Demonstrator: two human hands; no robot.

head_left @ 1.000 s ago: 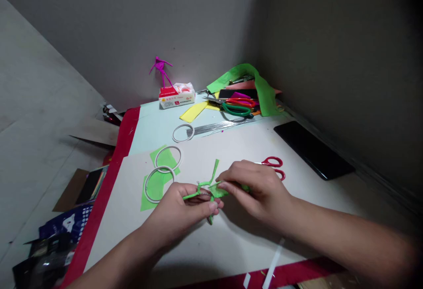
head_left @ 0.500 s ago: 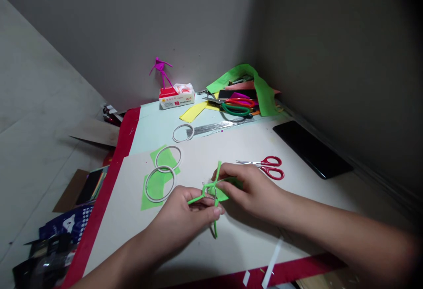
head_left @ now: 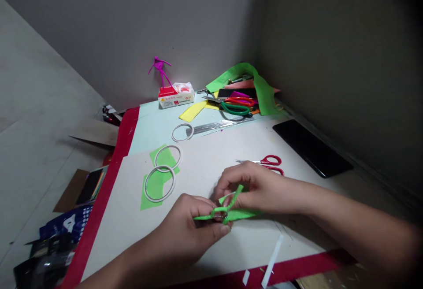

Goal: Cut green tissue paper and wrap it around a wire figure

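Between my two hands is a small green paper-wrapped wire figure [head_left: 220,212], held above the front half of the white table. My left hand [head_left: 194,223] pinches it from the left, one green limb lying across the fingers. From the right, my right hand [head_left: 247,187] has its fingers closed around a green crepe strip [head_left: 243,214] at the figure, with the strip's tail passing below the hand to the right. The fingertips of both hands nearly meet, and part of the figure is hidden by them. Red-handled scissors [head_left: 271,160] lie just behind my right hand, partly covered.
White tape rings [head_left: 160,183] lie on green paper pieces to the left. A black phone [head_left: 312,149] is at the right. Behind are thin wires [head_left: 218,126], a pink figure [head_left: 160,66] on a small box [head_left: 176,97], and piled scissors and coloured paper. Walls border the back.
The green figure has turned and moved slightly right and down. My right hand has shifted down with its fingers curled in, and more of the green strip shows, covering less upright limb.
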